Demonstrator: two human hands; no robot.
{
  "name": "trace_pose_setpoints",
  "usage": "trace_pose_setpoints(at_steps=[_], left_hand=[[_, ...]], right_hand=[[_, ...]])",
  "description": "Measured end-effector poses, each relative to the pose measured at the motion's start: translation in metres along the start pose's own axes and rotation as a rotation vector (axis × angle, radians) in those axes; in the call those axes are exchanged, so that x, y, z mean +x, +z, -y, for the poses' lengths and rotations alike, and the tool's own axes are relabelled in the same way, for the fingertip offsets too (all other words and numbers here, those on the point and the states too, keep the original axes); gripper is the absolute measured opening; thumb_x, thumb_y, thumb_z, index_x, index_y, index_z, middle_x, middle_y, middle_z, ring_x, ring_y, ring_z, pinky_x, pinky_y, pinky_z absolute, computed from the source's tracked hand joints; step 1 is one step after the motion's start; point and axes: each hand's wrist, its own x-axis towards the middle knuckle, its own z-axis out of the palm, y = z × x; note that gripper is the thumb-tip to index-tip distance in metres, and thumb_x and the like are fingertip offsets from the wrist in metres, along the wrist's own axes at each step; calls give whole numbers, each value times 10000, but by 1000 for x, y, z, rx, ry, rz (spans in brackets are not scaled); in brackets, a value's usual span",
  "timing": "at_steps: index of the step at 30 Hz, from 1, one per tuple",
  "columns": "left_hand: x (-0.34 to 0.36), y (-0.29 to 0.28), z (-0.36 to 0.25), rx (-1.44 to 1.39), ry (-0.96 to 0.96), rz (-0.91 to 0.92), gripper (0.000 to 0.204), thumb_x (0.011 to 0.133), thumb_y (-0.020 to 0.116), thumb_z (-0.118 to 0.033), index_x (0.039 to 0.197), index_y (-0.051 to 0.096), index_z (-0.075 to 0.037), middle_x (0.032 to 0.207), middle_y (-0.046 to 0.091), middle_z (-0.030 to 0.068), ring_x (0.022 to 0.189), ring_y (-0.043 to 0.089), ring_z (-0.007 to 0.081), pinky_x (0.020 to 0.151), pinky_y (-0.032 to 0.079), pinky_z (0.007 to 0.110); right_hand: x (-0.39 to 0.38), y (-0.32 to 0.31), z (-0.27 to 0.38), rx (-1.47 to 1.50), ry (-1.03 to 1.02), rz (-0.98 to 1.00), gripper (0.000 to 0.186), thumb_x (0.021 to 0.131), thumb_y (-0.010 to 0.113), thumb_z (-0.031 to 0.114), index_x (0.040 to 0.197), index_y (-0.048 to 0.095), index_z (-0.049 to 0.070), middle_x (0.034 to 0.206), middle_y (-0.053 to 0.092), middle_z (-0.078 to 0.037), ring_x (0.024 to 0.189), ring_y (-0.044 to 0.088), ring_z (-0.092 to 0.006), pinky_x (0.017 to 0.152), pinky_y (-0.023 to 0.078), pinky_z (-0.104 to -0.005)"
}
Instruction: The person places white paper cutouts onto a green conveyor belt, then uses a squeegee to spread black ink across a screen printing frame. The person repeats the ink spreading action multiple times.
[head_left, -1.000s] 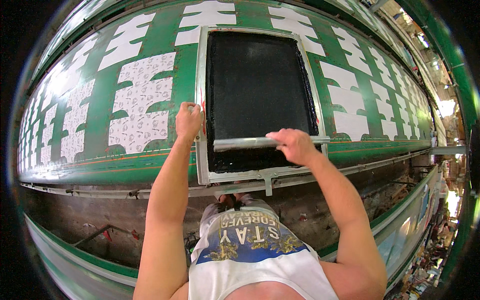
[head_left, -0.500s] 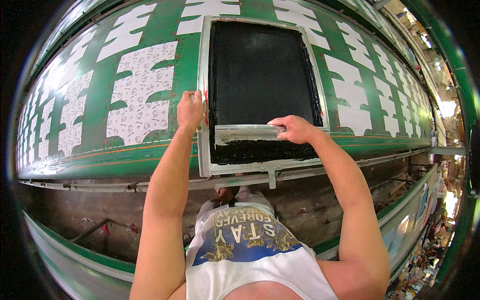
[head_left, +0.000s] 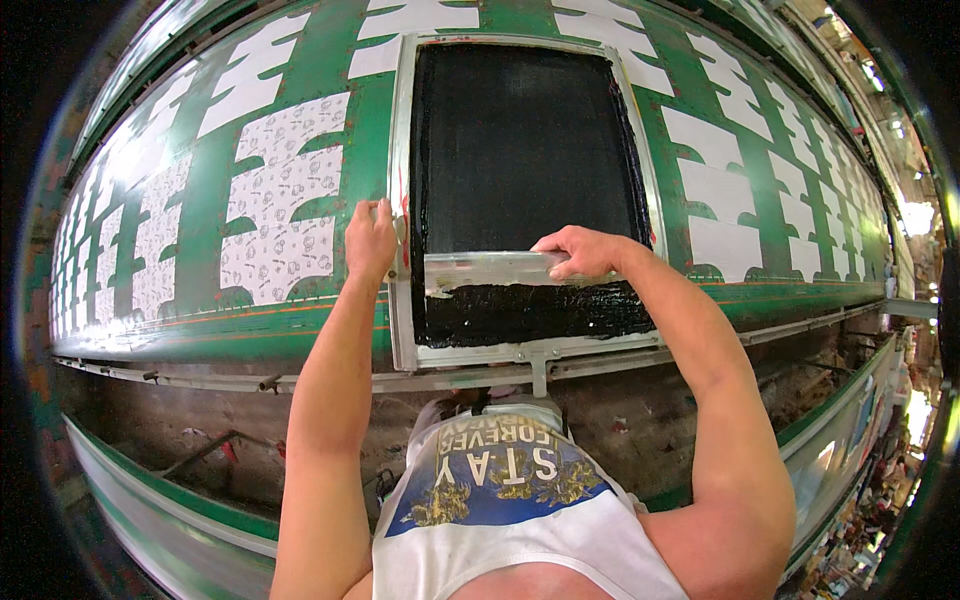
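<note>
A screen-printing frame (head_left: 409,120) with a black ink-covered mesh (head_left: 515,145) lies on the long green table (head_left: 370,150). My left hand (head_left: 372,235) is closed on the frame's left edge, fingertips at the metal rail. My right hand (head_left: 588,255) grips a metal squeegee (head_left: 470,266), which lies crosswise in the lower part of the mesh. A thick band of wet black ink runs just below the blade.
Rows of white fabric cut pieces (head_left: 710,240) and printed pieces (head_left: 280,200) lie either side of the frame. A metal rail (head_left: 210,378) runs along the table's near edge. Behind me is another green-edged table (head_left: 160,490). Piled clutter (head_left: 905,430) stands at far right.
Over the last second my right hand has moved the squeegee a little away from me across the mesh, exposing more ink below it. My left hand stays on the frame's edge.
</note>
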Motion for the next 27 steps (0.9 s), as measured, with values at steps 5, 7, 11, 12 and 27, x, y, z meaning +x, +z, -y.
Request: trace_pose_setpoints(at_steps=[5,7,11,12,27], left_hand=[[-5,-4,-15,84,-16,-1,247,1041,629,-266,1178,707,-75,1113,777,288,1064,730,523,919,570,572],[-8,-6,-22,90,-28,-13,210,1026,627,-222,1165,708,-88,1064,780,283,1021,739,522,889,576,571],[-9,-9,-31,67,-38,4,190,1028,632,-220,1150,710,-97,1013,781,272,983,745,511,860,578,555],[-9,-9,-32,73,-47,4,182,1029,638,-219,1146,711,-100,1002,782,266,970,749,504,850,579,549],[-7,-7,-36,19,-150,11,138,1050,676,-177,1150,718,-91,821,733,208,740,722,346,725,562,474]], right_hand=[[12,-73,4,-88,-59,-169,571,877,805,45,1440,715,64,1198,808,-136,1107,755,-252,1052,561,-410],[21,-112,6,-226,-64,-267,540,905,808,143,1437,716,162,1235,808,-151,1162,768,-336,1026,579,-438],[54,-171,3,-509,-144,-581,491,948,781,164,1427,725,253,1242,804,-118,1172,750,-376,1008,596,-500],[65,-183,0,-552,-165,-649,487,949,776,154,1422,729,258,1232,804,-115,1162,752,-372,1004,599,-507],[200,-308,-43,-799,-212,-1030,468,953,716,88,1399,765,222,1254,813,-136,1134,774,-359,969,610,-526]])
